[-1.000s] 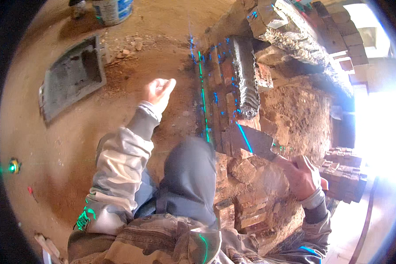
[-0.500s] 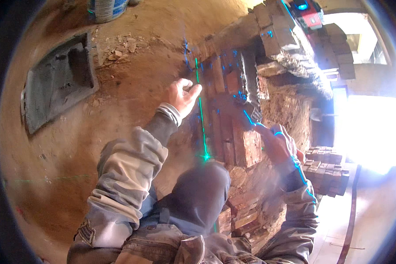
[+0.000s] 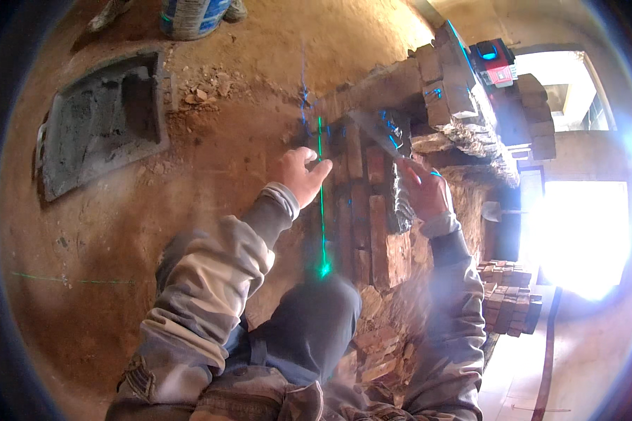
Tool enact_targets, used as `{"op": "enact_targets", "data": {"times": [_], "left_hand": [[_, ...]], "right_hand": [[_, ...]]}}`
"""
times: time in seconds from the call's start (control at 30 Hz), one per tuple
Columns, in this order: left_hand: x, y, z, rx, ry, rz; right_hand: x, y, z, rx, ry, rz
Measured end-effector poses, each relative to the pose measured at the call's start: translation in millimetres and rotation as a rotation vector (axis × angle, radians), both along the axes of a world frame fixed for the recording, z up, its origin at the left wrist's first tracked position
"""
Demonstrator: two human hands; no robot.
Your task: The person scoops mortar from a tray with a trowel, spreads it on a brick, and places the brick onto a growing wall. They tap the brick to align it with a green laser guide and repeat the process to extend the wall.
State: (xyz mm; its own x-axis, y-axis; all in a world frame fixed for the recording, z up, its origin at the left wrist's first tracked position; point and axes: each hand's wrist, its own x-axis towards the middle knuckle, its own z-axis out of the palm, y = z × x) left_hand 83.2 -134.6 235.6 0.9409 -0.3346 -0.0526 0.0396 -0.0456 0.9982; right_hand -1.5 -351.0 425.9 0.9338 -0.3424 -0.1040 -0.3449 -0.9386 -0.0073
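Note:
My right hand [image 3: 428,191] is closed round the handle of a trowel. The trowel's blurred blade [image 3: 376,131] reaches up and left over the brickwork. Dark wet mortar [image 3: 402,203] lies in a strip along the brick course [image 3: 378,235], just left of that hand. My left hand [image 3: 302,173] hovers at the left edge of the bricks, beside the green laser line. Its fingers are curled loosely with the thumb apart, and nothing shows between them.
A mortar tub [image 3: 105,123] lies on the dirt floor at the left. A bucket [image 3: 193,17] stands at the top. A red and black laser level [image 3: 495,63] sits on the higher brickwork, upper right. Stacked bricks [image 3: 509,298] stand at the right. My knee [image 3: 316,323] is close to the wall.
My right hand has moved up along the wall with the trowel, whose blade now points up and left. A mortar strip shows more plainly. My left hand sits slightly lower, and the view has shifted.

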Motion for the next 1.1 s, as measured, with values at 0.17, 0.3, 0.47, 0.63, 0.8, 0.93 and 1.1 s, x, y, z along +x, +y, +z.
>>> {"op": "enact_targets", "data": {"times": [0.17,0.3,0.47,0.63,0.8,0.93,1.1], "left_hand": [[-2.7,8.8,20.0,-0.026,0.026,-0.007],[-0.4,17.6,19.5,0.009,-0.038,-0.003],[-3.2,20.5,17.1,0.041,-0.024,-0.015],[-9.3,2.3,11.7,-0.005,-0.113,0.02],[-9.1,-8.9,2.6,0.052,-0.032,-0.05],[-1.0,-5.8,-14.9,-0.073,0.114,-0.093],[-11.5,-28.7,-30.6,-0.279,0.047,0.0]], "right_hand": [[7.5,-63.0,7.6,0.034,-0.206,0.168],[32.6,-95.9,33.2,0.197,0.0,0.012],[62.8,-69.4,5.2,0.278,-0.264,0.179],[67.8,-61.9,-24.3,-0.09,-0.479,0.135],[29.9,-68.5,-22.3,-0.119,-0.469,0.137],[-24.9,-30.8,9.8,-0.126,-0.453,0.051],[-131.0,-45.7,-9.6,-0.096,-0.399,-0.09]]}}
